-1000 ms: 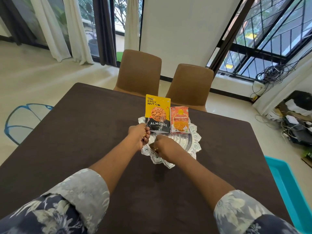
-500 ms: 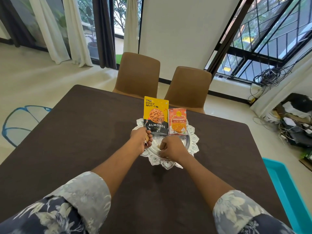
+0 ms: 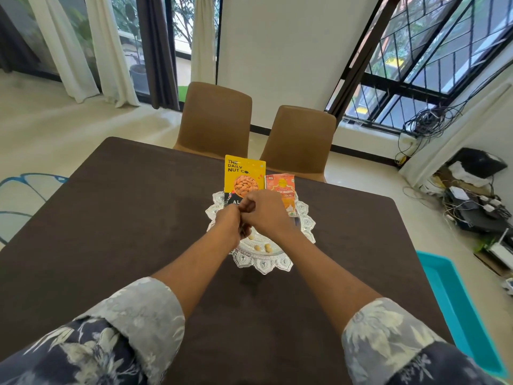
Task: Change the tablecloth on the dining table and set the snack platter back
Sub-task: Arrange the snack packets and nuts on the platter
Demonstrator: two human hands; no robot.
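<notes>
platter [image 3: 263,263]: lay on the tablecloth [image 3: 125,218]
packets [image 3: 244,176]: stood on platter's far side
chairs [image 3: 216,118]: behind platter

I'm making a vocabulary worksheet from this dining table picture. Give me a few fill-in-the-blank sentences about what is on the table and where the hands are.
1. The silver platter sits on a dark ____ tablecloth.
2. The yellow pouch standing on the platter is labelled THE DAILY ____ CO.
3. The orange packet stands to the ____ of the yellow pouch.
4. The left hand and right hand meet above the platter, where a few loose ____ lie.

Missing words: brown; NUT; right; nuts
</notes>
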